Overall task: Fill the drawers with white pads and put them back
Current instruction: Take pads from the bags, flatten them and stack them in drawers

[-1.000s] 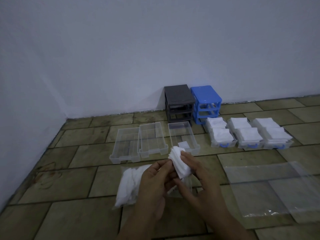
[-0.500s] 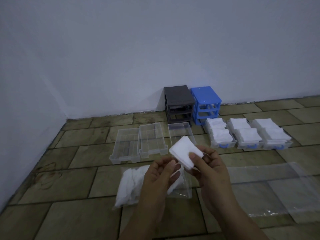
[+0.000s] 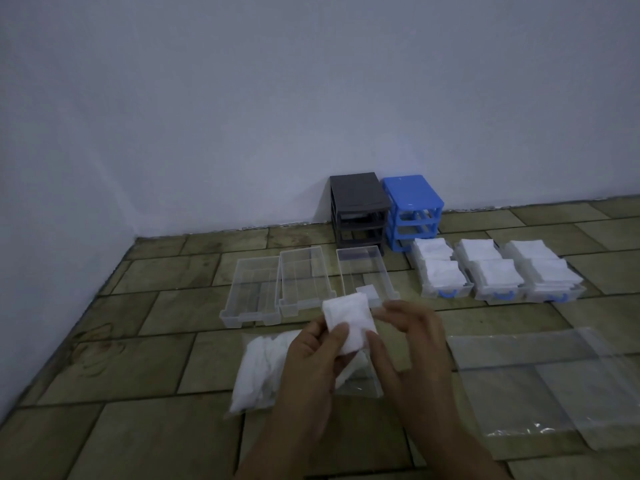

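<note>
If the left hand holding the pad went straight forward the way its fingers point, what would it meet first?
Probably the clear drawer with one pad, directly beyond the left hand and its held pad; depth is uncertain.

A small stack of white pads (image 3: pixel 348 322) is held up above the floor. Below it lies a clear bag (image 3: pixel 263 368) of more pads. Three clear drawers (image 3: pixel 304 282) sit side by side; the rightmost holds one pad (image 3: pixel 369 292). Three filled drawers (image 3: pixel 498 271) stand right of them, before the grey cabinet (image 3: pixel 358 209) and blue cabinet (image 3: pixel 414 209).
</note>
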